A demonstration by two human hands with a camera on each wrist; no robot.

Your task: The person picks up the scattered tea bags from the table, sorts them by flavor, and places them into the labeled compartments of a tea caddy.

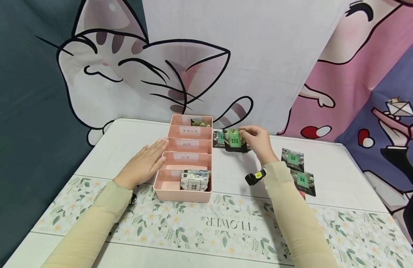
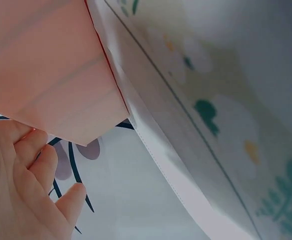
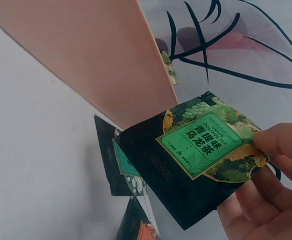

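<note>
A pink divided box (image 1: 183, 196) with labelled compartments stands on the table. My left hand (image 1: 140, 165) rests against its left side with fingers extended; in the left wrist view, the fingers (image 2: 41, 160) touch the box wall (image 2: 51, 60). Between thumb and fingers, my right hand (image 1: 258, 143) pinches a black and green grape oolong tea sachet (image 3: 185, 155) by its edge, just right of the box's far part. White tea sachets (image 1: 194, 180) stand in the nearest compartment. A green sachet (image 1: 199, 123) shows in the farthest one.
Another dark tea sachet (image 1: 218, 139) lies beside the box, partly behind the held one. More green-labelled sachets (image 1: 292, 158) lie to the right, near my right sleeve, with a red one partly covered. A cartoon-printed cloth (image 1: 270, 56) hangs behind the table.
</note>
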